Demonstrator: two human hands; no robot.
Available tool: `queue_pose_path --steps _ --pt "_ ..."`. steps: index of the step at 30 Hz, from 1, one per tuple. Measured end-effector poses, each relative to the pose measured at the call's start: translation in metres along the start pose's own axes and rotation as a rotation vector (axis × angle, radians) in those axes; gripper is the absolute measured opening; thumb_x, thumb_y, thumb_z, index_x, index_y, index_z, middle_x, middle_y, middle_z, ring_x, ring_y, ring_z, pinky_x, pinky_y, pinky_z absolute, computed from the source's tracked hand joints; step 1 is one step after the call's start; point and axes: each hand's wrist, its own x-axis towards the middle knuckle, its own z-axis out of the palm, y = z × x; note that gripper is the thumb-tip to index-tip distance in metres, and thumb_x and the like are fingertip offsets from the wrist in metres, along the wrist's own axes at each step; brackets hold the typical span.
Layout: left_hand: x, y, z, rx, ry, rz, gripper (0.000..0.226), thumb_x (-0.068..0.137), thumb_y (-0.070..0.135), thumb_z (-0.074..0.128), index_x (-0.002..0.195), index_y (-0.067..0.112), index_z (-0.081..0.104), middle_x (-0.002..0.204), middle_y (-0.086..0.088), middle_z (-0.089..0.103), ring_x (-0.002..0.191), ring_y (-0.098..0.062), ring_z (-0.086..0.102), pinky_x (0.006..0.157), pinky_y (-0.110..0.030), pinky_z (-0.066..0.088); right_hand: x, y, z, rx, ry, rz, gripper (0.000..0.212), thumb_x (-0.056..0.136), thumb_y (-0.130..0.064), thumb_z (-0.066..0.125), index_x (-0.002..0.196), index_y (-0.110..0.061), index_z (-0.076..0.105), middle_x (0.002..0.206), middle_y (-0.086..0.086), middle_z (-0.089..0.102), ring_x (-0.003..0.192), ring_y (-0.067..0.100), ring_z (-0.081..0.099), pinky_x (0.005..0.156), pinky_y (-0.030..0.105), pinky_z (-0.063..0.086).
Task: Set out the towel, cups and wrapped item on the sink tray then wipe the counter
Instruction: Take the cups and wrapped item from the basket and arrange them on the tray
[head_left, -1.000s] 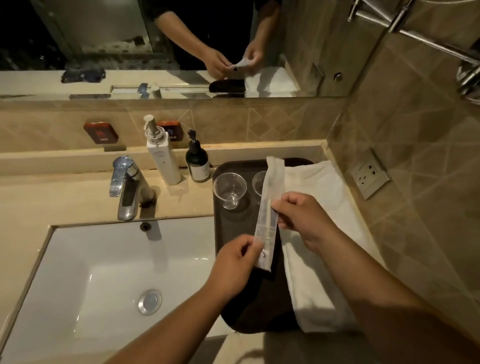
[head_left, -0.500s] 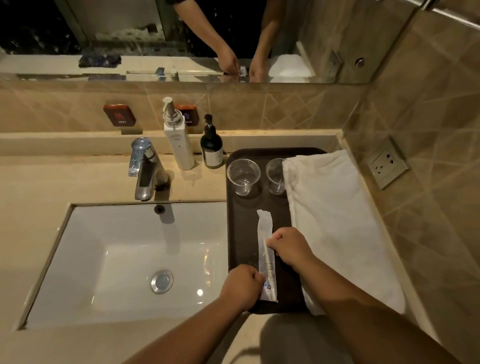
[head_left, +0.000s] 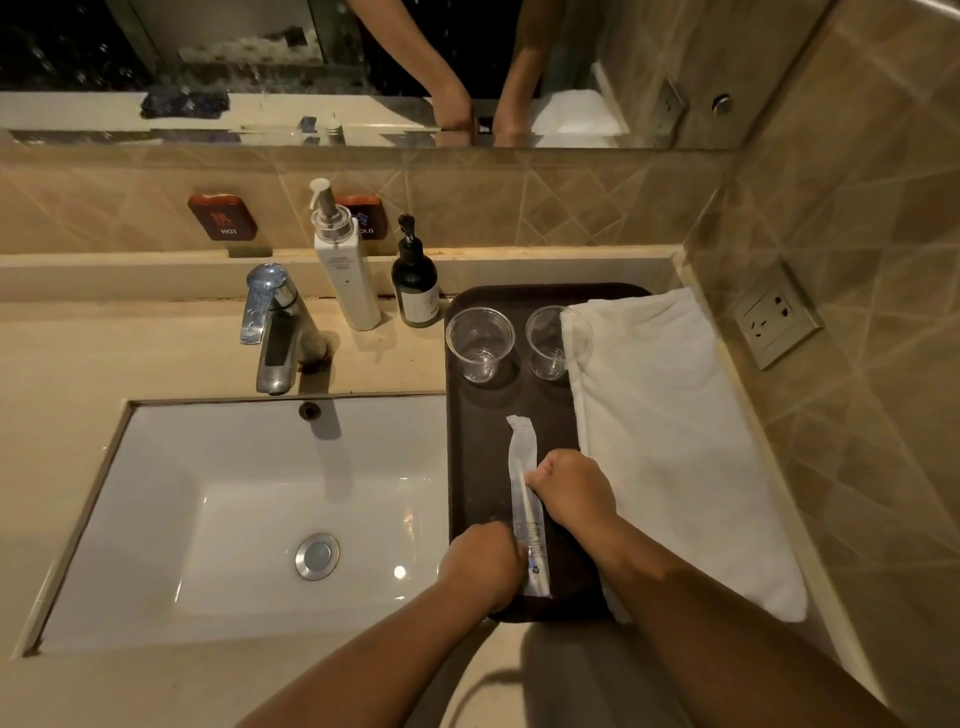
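A dark tray (head_left: 475, 467) lies on the counter to the right of the sink. Two clear plastic cups, one on the left (head_left: 479, 342) and one on the right (head_left: 549, 338), stand upright at its far end. A folded white towel (head_left: 665, 431) covers the tray's right side and overhangs it. The long wrapped item (head_left: 523, 467) lies flat along the tray's middle. My left hand (head_left: 485, 569) pinches its near end. My right hand (head_left: 571, 493) presses its middle from the right.
A white sink basin (head_left: 249, 509) with a chrome tap (head_left: 275, 332) sits to the left. A white pump bottle (head_left: 345, 265) and a dark pump bottle (head_left: 414, 280) stand behind the tray. A wall socket (head_left: 776, 317) is on the tiled right wall.
The wrapped item was held up in the air a second ago. Both hands have lowered it flat onto the tray's middle and still rest on it.
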Motion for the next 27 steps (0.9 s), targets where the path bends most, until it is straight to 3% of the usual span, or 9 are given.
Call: queue_pose_path --steps 4,8,12,15,17,20,23,27 --pt "0.002 -0.002 0.003 0.138 0.1 0.068 0.019 0.097 0.032 0.057 0.106 0.017 0.066 0.095 -0.003 0.07 0.083 -0.021 0.068 0.079 -0.032 0.055 0.001 0.004 0.002 -0.013 0.011 -0.018 0.025 0.093 -0.042 0.059 0.083 -0.019 0.061 0.086 0.003 0.066 0.073 0.016 0.059 0.066 0.025 0.043" --pt "-0.004 -0.009 0.008 0.244 0.357 0.284 0.04 0.087 0.031 0.069 0.122 0.019 0.053 0.113 -0.006 0.06 0.091 -0.023 0.062 0.074 -0.034 0.052 -0.006 0.007 0.001 0.043 0.066 -0.12 0.015 0.093 -0.035 0.062 0.096 -0.02 0.057 0.091 0.0 0.063 0.073 0.011 0.057 0.059 0.017 0.038" --pt "-0.009 -0.017 0.026 0.335 0.452 0.515 0.063 0.083 0.038 0.07 0.139 0.017 0.049 0.137 -0.007 0.057 0.123 -0.028 0.055 0.1 -0.043 0.047 -0.013 0.013 -0.004 -0.002 0.152 -0.393 0.027 0.098 -0.027 0.053 0.123 -0.021 0.06 0.115 -0.002 0.056 0.089 0.012 0.06 0.073 0.016 0.043" --pt "-0.011 -0.023 0.04 0.384 0.388 0.544 0.063 0.098 0.044 0.046 0.152 0.015 0.031 0.158 -0.01 0.035 0.146 -0.03 0.03 0.117 -0.047 0.018 -0.006 0.008 -0.014 0.008 -0.016 -0.503 0.02 0.098 -0.024 0.051 0.105 -0.02 0.069 0.101 -0.005 0.065 0.083 0.008 0.062 0.067 0.013 0.04" --pt "-0.011 -0.026 0.046 0.408 0.288 0.527 0.065 0.102 0.047 0.032 0.156 0.014 0.014 0.165 -0.01 0.015 0.152 -0.029 0.01 0.115 -0.046 -0.002 0.005 -0.003 -0.02 0.167 -0.189 -0.408 0.019 0.096 -0.022 0.053 0.095 -0.018 0.071 0.088 0.001 0.071 0.071 0.009 0.062 0.063 0.018 0.045" --pt "-0.009 -0.028 0.049 0.426 0.251 0.51 0.066 0.102 0.049 0.025 0.156 0.014 0.007 0.166 -0.009 0.005 0.152 -0.027 -0.001 0.113 -0.044 -0.01 0.026 -0.021 -0.025 0.527 -0.382 -0.171 0.018 0.096 -0.019 0.054 0.093 -0.012 0.07 0.082 0.011 0.073 0.054 0.011 0.059 0.051 0.022 0.048" --pt "-0.008 -0.027 0.047 0.423 0.239 0.509 0.067 0.102 0.049 0.024 0.156 0.013 0.007 0.166 -0.01 0.003 0.152 -0.026 -0.003 0.112 -0.043 -0.012 0.043 -0.03 -0.025 0.75 -0.393 -0.032 0.014 0.095 -0.015 0.055 0.101 -0.012 0.068 0.095 0.01 0.074 0.05 0.009 0.056 0.047 0.021 0.044" --pt "-0.009 -0.028 0.046 0.414 0.211 0.492 0.067 0.103 0.046 0.026 0.156 0.011 0.006 0.166 -0.011 0.002 0.152 -0.027 -0.003 0.114 -0.043 -0.01 0.058 -0.033 -0.024 0.858 -0.369 0.066 0.023 0.092 -0.011 0.051 0.108 -0.02 0.065 0.103 0.002 0.074 0.047 0.008 0.056 0.046 0.021 0.044"
